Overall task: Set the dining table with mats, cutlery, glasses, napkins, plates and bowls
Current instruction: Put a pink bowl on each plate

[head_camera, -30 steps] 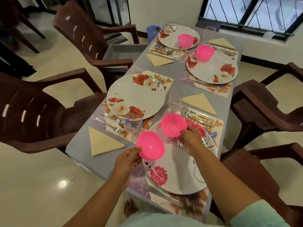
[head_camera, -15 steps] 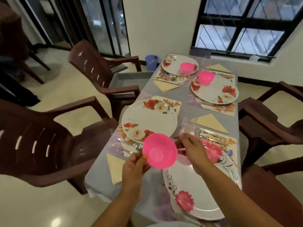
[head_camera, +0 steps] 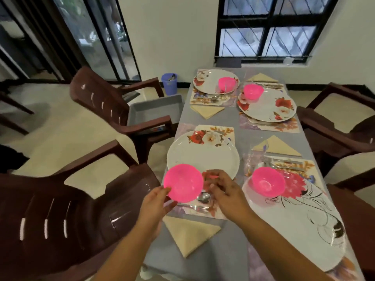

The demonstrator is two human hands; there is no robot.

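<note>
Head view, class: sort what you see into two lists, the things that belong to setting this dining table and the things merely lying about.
Belongs to the job:
- pink bowl held by the left hand
- right hand
- bowl-less near-left plate
- folded napkin
- spoon
- glass

Just lying about:
- blue bin
- grey tray on a chair
- brown chair

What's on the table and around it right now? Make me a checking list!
Surface: grey table, four floral mats.
Job's things: four plates; pink bowls on three; the near-left plate has none. Yellow napkins, cutlery, a glass.
Clutter: grey tray on a chair.
Hands: left hand holds the fourth bowl in the air; right hand beside it, grip unclear.
Cables: nothing seen.
Surroundings: brown chairs, blue bin, window.
</note>
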